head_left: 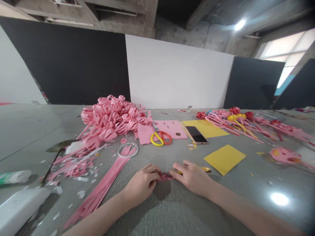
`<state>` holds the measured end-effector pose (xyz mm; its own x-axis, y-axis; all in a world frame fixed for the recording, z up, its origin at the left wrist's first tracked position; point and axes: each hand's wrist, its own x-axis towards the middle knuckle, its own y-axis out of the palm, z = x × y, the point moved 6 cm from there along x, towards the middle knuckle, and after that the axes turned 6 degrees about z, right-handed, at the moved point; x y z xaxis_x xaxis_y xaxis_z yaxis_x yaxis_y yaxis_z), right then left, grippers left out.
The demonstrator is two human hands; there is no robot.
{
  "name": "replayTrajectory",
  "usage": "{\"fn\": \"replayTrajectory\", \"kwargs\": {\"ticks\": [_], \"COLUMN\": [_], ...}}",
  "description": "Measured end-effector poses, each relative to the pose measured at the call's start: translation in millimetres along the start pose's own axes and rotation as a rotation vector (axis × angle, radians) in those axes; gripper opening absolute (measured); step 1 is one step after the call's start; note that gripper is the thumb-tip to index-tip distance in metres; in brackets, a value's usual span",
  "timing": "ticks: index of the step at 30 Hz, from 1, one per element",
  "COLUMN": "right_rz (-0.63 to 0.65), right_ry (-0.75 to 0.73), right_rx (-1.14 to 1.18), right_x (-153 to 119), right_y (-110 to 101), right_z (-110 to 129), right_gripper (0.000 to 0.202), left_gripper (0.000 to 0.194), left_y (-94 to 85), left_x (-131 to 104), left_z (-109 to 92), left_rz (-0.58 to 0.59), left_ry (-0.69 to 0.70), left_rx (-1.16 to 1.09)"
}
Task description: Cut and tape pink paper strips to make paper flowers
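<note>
A short pink paper strip (165, 177) lies between my two hands, low over the grey table. My left hand (144, 181) has its fingers closed on the strip's left end. At the other end, the curled fingers of my right hand (191, 177) grip the strip. A slim yellow tool with dark markings (206, 169) shows on both sides of my right hand; whether that hand holds it or only covers it, I cannot tell. Left of my left hand runs a bundle of long pink paper strips (105, 186), its far end under a white tape roll (128, 150).
Beyond my hands are yellow-and-red-handled scissors (161, 138), pink sheets (172, 128), a phone (196, 134) and yellow paper (225, 159). A pink paper-flower heap (110, 114) stands back left; paper flowers on stems (228, 119) lie right. A white box (22, 208) and scraps lie left.
</note>
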<state>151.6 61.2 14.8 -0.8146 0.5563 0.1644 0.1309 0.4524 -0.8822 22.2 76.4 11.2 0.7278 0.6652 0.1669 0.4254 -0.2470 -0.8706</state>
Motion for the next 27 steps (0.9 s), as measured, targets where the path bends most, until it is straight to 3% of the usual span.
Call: {"fn": "replayTrajectory", "kwargs": {"ticks": [13, 24, 27], "right_rz": [-0.037, -0.332, -0.368], "right_ry": [-0.016, 0.065, 0.090], "right_rx": [-0.002, -0.161, -0.158], "right_x": [-6.4, -21.6, -21.2], "right_y": [2.6, -8.0, -12.9], "right_z": [-5.9, 0.9, 3.3], "right_gripper": [0.021, 0.029, 0.031], "left_gripper": [0.031, 0.037, 0.032], "left_y": [-0.4, -4.8, -8.2], "left_x": [-2.2, -7.0, -8.0], "left_z": [-1.5, -6.0, -1.3], "left_rz": [-0.017, 0.009, -0.049], "left_ry": [0.010, 0.002, -0.067], "left_rx": [-0.010, -0.073, -0.178]}}
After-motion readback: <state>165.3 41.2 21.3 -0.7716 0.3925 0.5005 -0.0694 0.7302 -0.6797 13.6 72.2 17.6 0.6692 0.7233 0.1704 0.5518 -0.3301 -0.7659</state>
